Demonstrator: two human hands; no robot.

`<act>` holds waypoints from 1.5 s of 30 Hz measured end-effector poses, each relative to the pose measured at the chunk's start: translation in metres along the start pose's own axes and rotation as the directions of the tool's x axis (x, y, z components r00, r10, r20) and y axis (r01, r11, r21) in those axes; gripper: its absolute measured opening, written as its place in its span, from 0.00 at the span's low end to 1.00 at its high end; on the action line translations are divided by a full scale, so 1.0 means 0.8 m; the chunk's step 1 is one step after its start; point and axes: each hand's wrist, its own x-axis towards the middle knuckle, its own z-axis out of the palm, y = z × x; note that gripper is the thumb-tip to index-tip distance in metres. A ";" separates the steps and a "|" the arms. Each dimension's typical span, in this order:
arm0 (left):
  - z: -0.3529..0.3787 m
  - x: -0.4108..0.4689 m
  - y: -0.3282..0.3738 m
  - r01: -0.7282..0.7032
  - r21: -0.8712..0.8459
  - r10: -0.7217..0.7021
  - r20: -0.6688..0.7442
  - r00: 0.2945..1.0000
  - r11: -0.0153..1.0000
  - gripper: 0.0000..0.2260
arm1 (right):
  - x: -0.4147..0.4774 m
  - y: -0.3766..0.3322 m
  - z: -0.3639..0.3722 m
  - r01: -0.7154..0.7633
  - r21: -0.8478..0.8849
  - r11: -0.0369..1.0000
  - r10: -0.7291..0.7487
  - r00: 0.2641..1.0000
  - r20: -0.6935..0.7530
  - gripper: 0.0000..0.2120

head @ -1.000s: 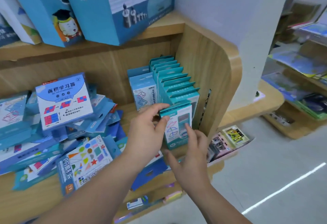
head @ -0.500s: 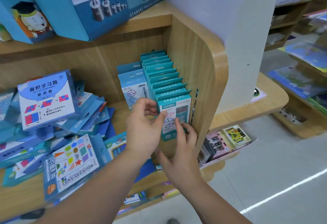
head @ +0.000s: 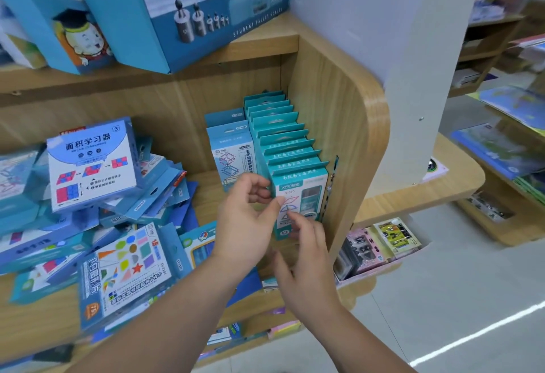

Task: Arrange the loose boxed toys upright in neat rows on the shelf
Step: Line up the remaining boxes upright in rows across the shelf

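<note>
A row of upright teal boxes (head: 280, 133) runs front to back along the right wall of the wooden shelf (head: 333, 125). The front teal box (head: 306, 186) stands upright at the head of that row. My left hand (head: 247, 219) pinches its left edge, thumb on the face and fingers curled beside it. My right hand (head: 303, 254) touches the lower front of the same box with straight fingers. To the left of the row stand two light blue boxes (head: 231, 151). A loose pile of blue boxed toys (head: 97, 195) lies on the left part of the shelf.
Large blue boxes (head: 165, 9) stand on the upper shelf. A white pillar (head: 383, 33) rises to the right of the shelf wall. Small packs (head: 380, 243) sit on a low ledge at the right. More shelves with books (head: 507, 142) stand beyond the aisle floor.
The front teal box has been pushed back against the row and now stands upright. My left fingers have curled at its left edge. My right hand has slid down its face.
</note>
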 end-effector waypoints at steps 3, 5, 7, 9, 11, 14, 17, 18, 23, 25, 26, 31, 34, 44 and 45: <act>-0.008 -0.001 -0.001 0.006 0.007 -0.006 0.009 1.000 1.000 0.13 | 0.002 -0.005 0.002 0.061 0.032 0.998 -0.062 0.998 0.029 0.21; -0.020 -0.005 -0.001 0.011 0.002 -0.011 0.011 1.000 1.000 0.14 | 0.005 -0.013 0.004 0.090 0.043 0.995 -0.093 0.994 0.050 0.17; -0.039 -0.009 -0.004 0.019 -0.012 -0.019 0.010 1.000 1.000 0.14 | 0.009 -0.022 0.009 0.119 0.077 0.990 -0.124 0.990 0.067 0.15; -0.066 -0.017 -0.012 0.019 0.006 -0.019 -0.015 1.000 1.000 0.14 | 0.014 -0.032 0.019 0.136 0.123 0.983 -0.151 0.981 0.120 0.14; -0.099 -0.027 -0.024 0.027 0.076 -0.022 -0.070 0.997 0.997 0.14 | 0.020 -0.041 0.036 0.151 0.154 0.976 -0.180 0.964 0.197 0.14; -0.157 -0.046 -0.049 0.100 0.225 -0.052 -0.209 0.976 0.969 0.12 | 0.027 -0.057 0.069 0.193 0.111 0.975 -0.220 0.914 0.340 0.18; -0.212 -0.067 -0.077 0.225 0.412 -0.073 -0.353 0.933 0.883 0.09 | 0.033 -0.070 0.103 0.214 0.051 0.975 -0.212 0.850 0.482 0.25; -0.227 -0.075 -0.085 0.299 0.462 -0.116 -0.383 0.916 0.835 0.10 | 0.035 -0.073 0.115 0.237 0.028 0.971 -0.216 0.828 0.517 0.28; -0.257 -0.108 -0.107 0.587 0.374 -0.442 -0.407 0.800 0.718 0.20 | 0.042 -0.088 0.155 0.405 -0.141 0.903 -0.225 0.727 0.648 0.41; -0.255 -0.117 -0.110 0.628 0.244 -0.524 -0.376 0.764 0.739 0.18 | 0.041 -0.088 0.161 0.430 -0.149 0.890 -0.236 0.716 0.657 0.41; -0.254 -0.119 -0.113 0.640 0.213 -0.542 -0.377 0.751 0.738 0.17 | 0.041 -0.088 0.162 0.427 -0.141 0.893 -0.238 0.715 0.657 0.41; -0.252 -0.116 -0.117 0.693 0.064 -0.605 -0.434 0.668 0.718 0.18 | 0.045 -0.087 0.159 0.394 -0.090 0.915 -0.243 0.713 0.657 0.41; -0.254 -0.107 -0.113 0.714 0.023 -0.634 -0.441 0.635 0.700 0.18 | 0.050 -0.084 0.152 0.328 -0.027 0.944 -0.229 0.712 0.664 0.38; -0.258 -0.091 -0.110 0.678 0.129 -0.608 -0.349 0.714 0.723 0.31 | 0.060 -0.036 0.120 0.347 -0.154 0.925 -0.283 0.901 0.331 0.22; -0.254 -0.091 -0.111 0.671 0.088 -0.617 -0.322 0.719 0.736 0.33 | 0.060 -0.035 0.115 0.319 -0.235 0.918 -0.227 0.909 0.349 0.26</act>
